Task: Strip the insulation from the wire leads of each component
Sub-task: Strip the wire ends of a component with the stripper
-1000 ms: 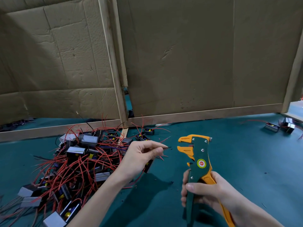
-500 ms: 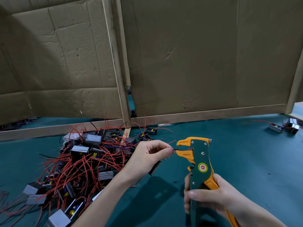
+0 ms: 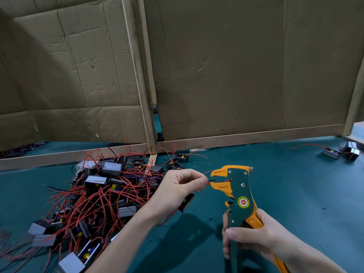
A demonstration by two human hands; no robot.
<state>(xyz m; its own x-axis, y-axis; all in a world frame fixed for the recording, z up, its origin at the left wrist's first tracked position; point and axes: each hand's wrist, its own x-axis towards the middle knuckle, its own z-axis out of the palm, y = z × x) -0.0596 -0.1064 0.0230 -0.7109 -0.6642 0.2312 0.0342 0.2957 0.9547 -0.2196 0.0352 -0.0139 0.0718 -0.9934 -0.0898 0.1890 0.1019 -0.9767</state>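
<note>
My left hand (image 3: 180, 187) pinches a thin dark wire lead (image 3: 211, 180) whose tip lies between the orange jaws of the wire stripper (image 3: 235, 189). The small black and silver component (image 3: 186, 201) that the lead belongs to hangs below that hand. My right hand (image 3: 254, 236) grips the stripper's green and orange handles and holds the tool upright, jaws pointing left. A big pile of like components with red wires (image 3: 94, 194) lies on the green table to the left.
Cardboard panels on wooden frames (image 3: 236, 142) wall off the back of the table. Two separate components (image 3: 340, 151) with red leads lie at the far right. Small bits of insulation dot the green table top (image 3: 295, 194).
My left hand has brought the lead to the right and its tip now lies in the stripper's jaws. The stripper has shifted a little toward that hand.
</note>
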